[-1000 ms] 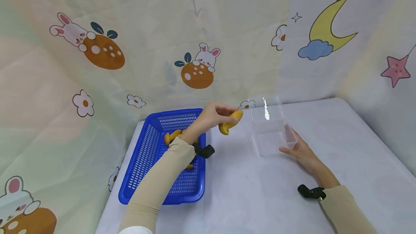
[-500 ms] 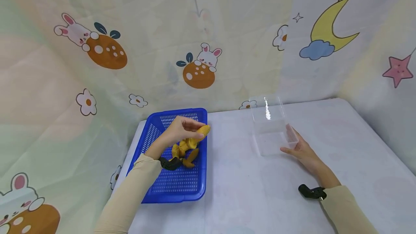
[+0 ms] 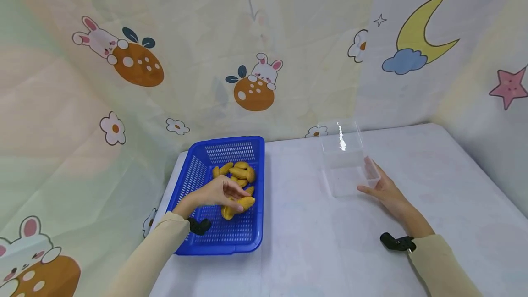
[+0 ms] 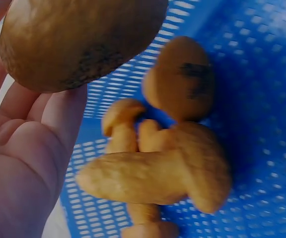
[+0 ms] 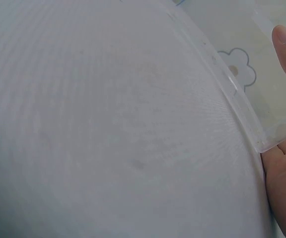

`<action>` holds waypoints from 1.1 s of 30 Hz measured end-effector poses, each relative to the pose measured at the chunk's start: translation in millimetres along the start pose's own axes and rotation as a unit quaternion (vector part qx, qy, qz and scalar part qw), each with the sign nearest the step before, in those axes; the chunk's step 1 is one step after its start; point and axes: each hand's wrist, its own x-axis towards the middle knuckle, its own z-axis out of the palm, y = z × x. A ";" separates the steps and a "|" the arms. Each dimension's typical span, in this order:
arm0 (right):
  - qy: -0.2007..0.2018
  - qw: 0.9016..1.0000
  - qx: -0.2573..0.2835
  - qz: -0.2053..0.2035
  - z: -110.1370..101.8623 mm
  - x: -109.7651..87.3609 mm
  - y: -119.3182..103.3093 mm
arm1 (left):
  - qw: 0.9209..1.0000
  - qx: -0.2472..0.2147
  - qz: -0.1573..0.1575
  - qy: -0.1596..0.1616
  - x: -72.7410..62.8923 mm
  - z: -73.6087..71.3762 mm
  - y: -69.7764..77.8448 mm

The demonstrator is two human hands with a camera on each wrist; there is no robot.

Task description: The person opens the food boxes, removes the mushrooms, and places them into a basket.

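Note:
In the head view my left hand (image 3: 218, 191) is over the blue basket (image 3: 262, 187) and pinches a yellow-brown mushroom (image 3: 246, 203) between thumb and fingers. Its large rounded cap (image 4: 78, 39) fills the top of the left wrist view, with the palm below it. More mushrooms (image 4: 133, 176) lie heaped in the basket, some crossing over each other. On the right, my right hand (image 3: 385, 194) grips the near right corner of a clear plastic box (image 3: 344, 180), thumb in front. The right wrist view shows the box's clear edge (image 5: 232, 89) beside the thumb and fingers.
A white-covered table (image 3: 305, 233) carries the basket on the left and the box on the right. A patterned cloth wall (image 3: 198, 81) stands close behind both. Each wrist wears a small black camera (image 3: 200, 226).
My left hand has moved from the space between basket and box, leftward and nearer, over the basket, still holding the mushroom. The right hand and box have stayed put.

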 end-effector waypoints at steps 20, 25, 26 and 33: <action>-0.001 1.000 0.000 0.008 0.1 -1.8 2.8 | 0.992 0.024 -0.065 -0.101 -1.9 23.9 -30.0; 0.000 1.000 -0.008 0.005 0.7 -0.6 2.1 | 0.992 0.002 -0.082 -0.095 -3.4 24.3 -29.4; -0.001 1.000 -0.008 0.003 0.4 -0.1 1.9 | 0.992 0.002 -0.084 -0.090 -3.7 23.3 -28.6; 0.004 1.000 0.017 0.013 -0.5 -0.1 1.4 | 0.996 -0.005 -0.071 -0.057 -7.2 12.8 -23.6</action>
